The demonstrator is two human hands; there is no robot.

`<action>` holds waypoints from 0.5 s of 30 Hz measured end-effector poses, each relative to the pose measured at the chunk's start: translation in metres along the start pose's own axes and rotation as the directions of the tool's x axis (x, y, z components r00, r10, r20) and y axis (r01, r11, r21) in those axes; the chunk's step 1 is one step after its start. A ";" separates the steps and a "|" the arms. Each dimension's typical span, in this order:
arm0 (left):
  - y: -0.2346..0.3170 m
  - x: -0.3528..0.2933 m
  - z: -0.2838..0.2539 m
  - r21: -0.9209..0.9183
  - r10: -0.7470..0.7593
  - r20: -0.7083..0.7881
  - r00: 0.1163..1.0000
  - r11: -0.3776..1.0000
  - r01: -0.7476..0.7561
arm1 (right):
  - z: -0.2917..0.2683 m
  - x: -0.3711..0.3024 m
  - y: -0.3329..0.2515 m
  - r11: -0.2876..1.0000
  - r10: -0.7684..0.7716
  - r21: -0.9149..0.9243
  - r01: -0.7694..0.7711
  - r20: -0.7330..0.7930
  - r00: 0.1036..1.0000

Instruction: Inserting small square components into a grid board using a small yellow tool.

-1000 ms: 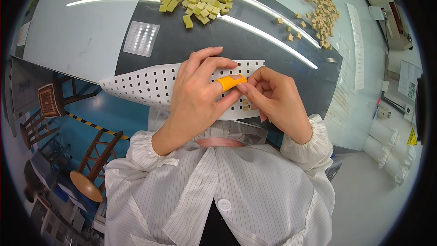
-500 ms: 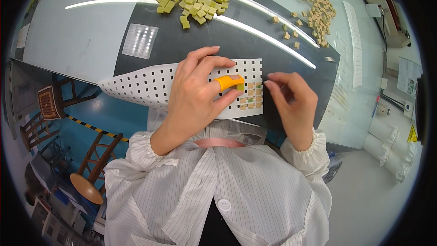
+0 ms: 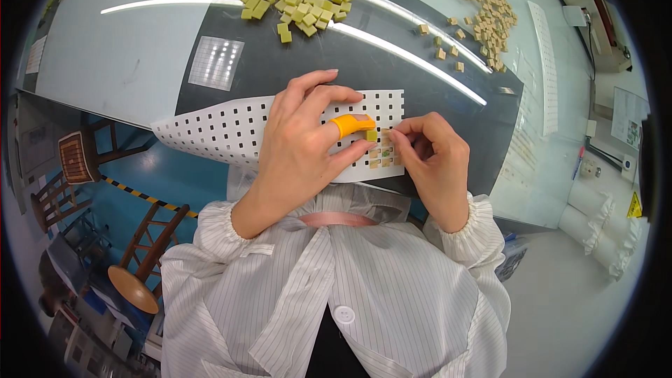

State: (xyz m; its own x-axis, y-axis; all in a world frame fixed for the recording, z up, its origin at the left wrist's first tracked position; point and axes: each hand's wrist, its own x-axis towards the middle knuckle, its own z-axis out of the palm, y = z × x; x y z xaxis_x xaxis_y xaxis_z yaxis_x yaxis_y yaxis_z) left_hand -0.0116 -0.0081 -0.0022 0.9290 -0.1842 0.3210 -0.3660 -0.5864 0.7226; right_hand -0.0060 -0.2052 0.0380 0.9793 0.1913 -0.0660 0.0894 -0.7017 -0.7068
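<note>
A white sheet [image 3: 234, 120] with rows of square dark holes lies along the near edge of the dark table. Across its middle rests my left hand [image 3: 294, 133], an orange finger guard [image 3: 348, 126] on its index finger. Between that finger and the thumb I grip a small yellow-green block [image 3: 372, 136]. Just right of it, several small tan pieces [image 3: 380, 164] sit in rows at the sheet's right end. My right hand [image 3: 435, 161] has its thumb and index finger pinched together over these rows; what is between the fingertips, if anything, is hidden.
A heap of yellow-green blocks [image 3: 301, 0] lies at the far middle of the table. At the far right is a pile of small tan pieces [image 3: 486, 17], with a few strays [image 3: 441, 54] beside it. A translucent square [image 3: 215, 63] lies at left; wooden stools [image 3: 133, 290] stand beyond the left edge.
My right hand has moved left from beside the sheet onto its right end, and its fingertips have come together. My left hand stays nearly in place, still gripping the block.
</note>
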 end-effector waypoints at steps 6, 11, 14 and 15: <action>0.000 0.001 -0.001 0.000 -0.001 0.004 1.000 1.000 0.001 | -0.017 0.019 -0.005 0.817 0.246 0.420 -0.394 0.363 0.899; -0.001 0.002 0.000 -0.016 0.001 0.000 1.000 1.000 -0.001 | -0.021 0.035 -0.006 0.711 0.285 0.409 -0.572 0.576 0.766; -0.001 0.001 0.000 -0.023 0.002 0.002 1.000 1.000 -0.002 | -0.021 0.036 -0.007 0.697 0.304 0.391 -0.601 0.599 0.741; -0.001 0.001 0.000 -0.017 0.003 -0.003 1.000 1.000 -0.003 | -0.020 0.037 -0.007 0.698 0.303 0.389 -0.601 0.600 0.740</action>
State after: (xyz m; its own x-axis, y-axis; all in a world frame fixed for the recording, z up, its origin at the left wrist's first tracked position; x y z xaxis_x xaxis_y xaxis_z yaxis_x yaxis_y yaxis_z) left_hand -0.0100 -0.0078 -0.0029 0.9278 -0.1839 0.3248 -0.3697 -0.5720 0.7323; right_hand 0.0329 -0.2072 0.0548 0.6432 0.3409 -0.6856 -0.5966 -0.3381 -0.7278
